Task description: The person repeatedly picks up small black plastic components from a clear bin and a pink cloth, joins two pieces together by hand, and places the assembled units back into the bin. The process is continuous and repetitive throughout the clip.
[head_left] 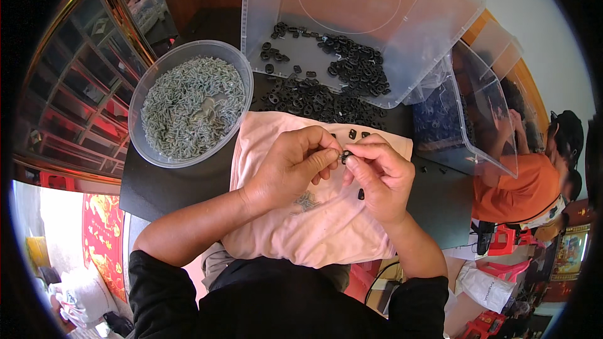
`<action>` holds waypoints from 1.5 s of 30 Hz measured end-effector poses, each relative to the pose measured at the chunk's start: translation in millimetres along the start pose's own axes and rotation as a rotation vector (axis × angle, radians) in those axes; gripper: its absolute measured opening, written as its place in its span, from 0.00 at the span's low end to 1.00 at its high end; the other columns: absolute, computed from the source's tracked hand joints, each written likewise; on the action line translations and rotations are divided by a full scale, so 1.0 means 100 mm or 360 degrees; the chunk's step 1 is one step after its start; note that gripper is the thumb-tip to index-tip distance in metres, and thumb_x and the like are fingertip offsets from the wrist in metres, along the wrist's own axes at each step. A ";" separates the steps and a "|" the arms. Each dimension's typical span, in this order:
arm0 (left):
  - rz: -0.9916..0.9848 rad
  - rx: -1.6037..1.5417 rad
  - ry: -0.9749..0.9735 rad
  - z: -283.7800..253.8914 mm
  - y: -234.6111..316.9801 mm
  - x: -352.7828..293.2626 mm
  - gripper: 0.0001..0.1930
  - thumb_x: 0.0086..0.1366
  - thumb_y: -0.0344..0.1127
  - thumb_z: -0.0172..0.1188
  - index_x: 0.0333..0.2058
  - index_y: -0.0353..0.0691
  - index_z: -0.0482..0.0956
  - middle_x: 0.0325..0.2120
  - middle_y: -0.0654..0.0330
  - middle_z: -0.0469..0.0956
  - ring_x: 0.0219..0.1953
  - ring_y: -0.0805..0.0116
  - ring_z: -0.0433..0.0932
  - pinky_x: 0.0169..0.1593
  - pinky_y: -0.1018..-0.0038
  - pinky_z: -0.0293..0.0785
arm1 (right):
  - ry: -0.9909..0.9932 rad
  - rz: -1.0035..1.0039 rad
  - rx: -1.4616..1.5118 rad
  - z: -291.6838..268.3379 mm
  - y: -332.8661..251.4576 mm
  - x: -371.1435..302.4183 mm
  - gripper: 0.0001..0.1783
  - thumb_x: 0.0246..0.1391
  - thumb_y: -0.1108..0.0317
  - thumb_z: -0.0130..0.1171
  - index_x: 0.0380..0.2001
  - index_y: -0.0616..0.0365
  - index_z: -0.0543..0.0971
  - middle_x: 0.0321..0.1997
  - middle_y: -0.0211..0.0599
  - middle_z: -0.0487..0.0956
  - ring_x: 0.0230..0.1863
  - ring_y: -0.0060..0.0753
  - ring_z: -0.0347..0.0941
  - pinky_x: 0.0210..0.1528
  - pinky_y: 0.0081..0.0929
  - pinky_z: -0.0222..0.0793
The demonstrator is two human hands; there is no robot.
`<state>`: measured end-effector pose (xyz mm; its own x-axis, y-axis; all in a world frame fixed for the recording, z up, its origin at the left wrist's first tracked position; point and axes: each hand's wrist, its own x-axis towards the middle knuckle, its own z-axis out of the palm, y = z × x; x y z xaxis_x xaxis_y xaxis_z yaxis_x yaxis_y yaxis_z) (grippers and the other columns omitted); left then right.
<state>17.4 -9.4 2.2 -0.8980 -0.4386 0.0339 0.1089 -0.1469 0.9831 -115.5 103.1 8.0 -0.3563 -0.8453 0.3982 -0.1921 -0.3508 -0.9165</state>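
Over a pale pink cloth, my two hands meet fingertip to fingertip. Thumb and fingers of my right hand pinch a small black plastic part. My left hand is closed in a pinch against that part's left side; whatever sits between its fingertips is too small to name. A little heap of small metal screws lies on the cloth below my left hand. One loose black part rests beside my right hand, and a few more lie at the cloth's far edge.
A round clear tub full of small grey screws stands at the left. Behind the cloth, a heap of black parts spills from a tipped clear bin. Another clear bin stands right. Beyond it sits a person in an orange shirt.
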 end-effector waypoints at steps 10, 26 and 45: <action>-0.0016 -0.0103 0.0051 0.02 -0.01 0.00 0.04 0.64 0.29 0.50 0.32 0.35 0.71 0.22 0.67 0.71 0.23 0.83 0.68 0.25 0.85 0.65 | -0.0031 -0.0045 -0.0010 -0.01 0.01 0.01 0.08 0.49 0.85 0.52 0.35 0.70 0.74 0.34 0.37 0.69 0.25 0.19 0.69 0.26 0.13 0.68; 0.0095 0.0155 0.0243 0.11 -0.03 -0.05 0.02 0.61 0.24 0.52 0.29 0.31 0.71 0.19 0.65 0.71 0.21 0.82 0.68 0.24 0.83 0.65 | -0.0026 -0.0614 -0.0880 0.08 0.00 -0.05 0.12 0.44 0.85 0.56 0.35 0.67 0.75 0.27 0.41 0.70 0.22 0.31 0.69 0.23 0.21 0.64; -0.0080 0.0426 0.0197 -0.08 0.38 0.19 0.07 0.60 0.30 0.56 0.36 0.35 0.75 0.26 0.64 0.76 0.25 0.80 0.72 0.27 0.83 0.68 | 0.0345 0.0099 0.0066 -0.35 0.03 0.16 0.10 0.51 0.80 0.53 0.39 0.67 0.74 0.28 0.31 0.72 0.23 0.16 0.69 0.26 0.16 0.71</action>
<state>7.8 -30.9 38.7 -0.8388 -0.5440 -0.0221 -0.0656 0.0607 0.9960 -153.5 102.3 12.5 -0.5551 -0.7611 0.3356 -0.1277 -0.3206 -0.9385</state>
